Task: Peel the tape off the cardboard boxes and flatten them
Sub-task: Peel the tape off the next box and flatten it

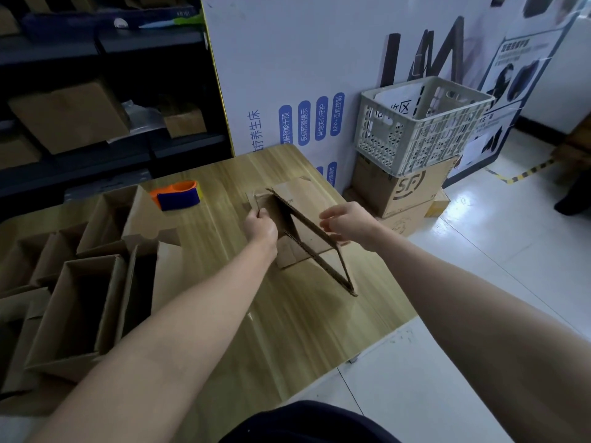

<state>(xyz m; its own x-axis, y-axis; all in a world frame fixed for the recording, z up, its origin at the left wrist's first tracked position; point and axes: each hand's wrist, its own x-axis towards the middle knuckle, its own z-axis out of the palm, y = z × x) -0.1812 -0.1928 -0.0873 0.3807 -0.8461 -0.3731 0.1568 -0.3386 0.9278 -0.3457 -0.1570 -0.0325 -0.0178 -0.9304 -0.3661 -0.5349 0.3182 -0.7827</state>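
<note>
beyond dark garment (307,423), left hand (260,227) pinches box (307,199); carton (406,190) reads sf.

A wooden table (224,282) stands directly before me. An orange and blue tape dispenser (177,195) lies on its far left area. Beyond its far right corner, a white perforated plastic crate (425,129) sits on an SF-marked carton (406,190), against a printed display board (287,75). Dark shelving (179,145) stands to my left. Yellow-black striped floor marking (524,172) crosses the white tiled floor (479,314).
</note>
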